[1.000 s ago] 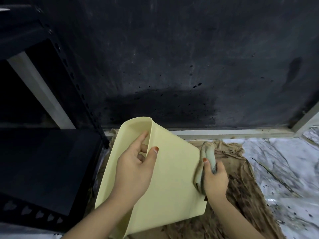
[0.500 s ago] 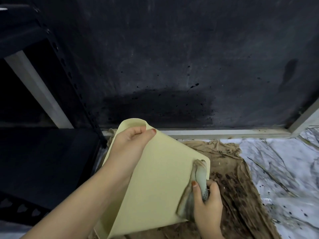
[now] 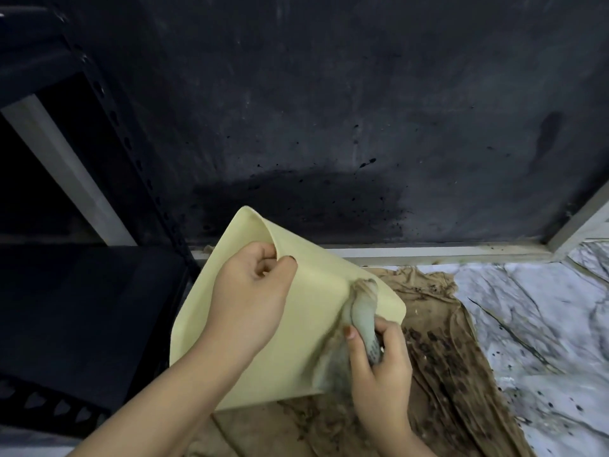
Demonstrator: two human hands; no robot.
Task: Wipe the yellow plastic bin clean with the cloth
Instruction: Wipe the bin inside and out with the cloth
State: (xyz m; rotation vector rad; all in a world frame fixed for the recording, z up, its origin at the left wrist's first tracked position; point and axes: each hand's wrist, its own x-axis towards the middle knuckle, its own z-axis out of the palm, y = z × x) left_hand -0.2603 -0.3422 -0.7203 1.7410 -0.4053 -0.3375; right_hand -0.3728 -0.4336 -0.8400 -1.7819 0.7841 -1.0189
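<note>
bin [image 3: 303, 341]: pale yellow, plain
cloth [image 3: 364, 311]: grey-green, smeared brown at its edges
sheet [image 3: 438, 351] under the bin: tan brown with dark brown blotches and streaks
floor covering [image 3: 543, 311]: white with grey marble-like veins and black specks
wall [image 3: 329, 110]: dull black, dotted with darker spatter
shelf frame [image 3: 108, 103]: black
fingernails: dark red-brown
</note>
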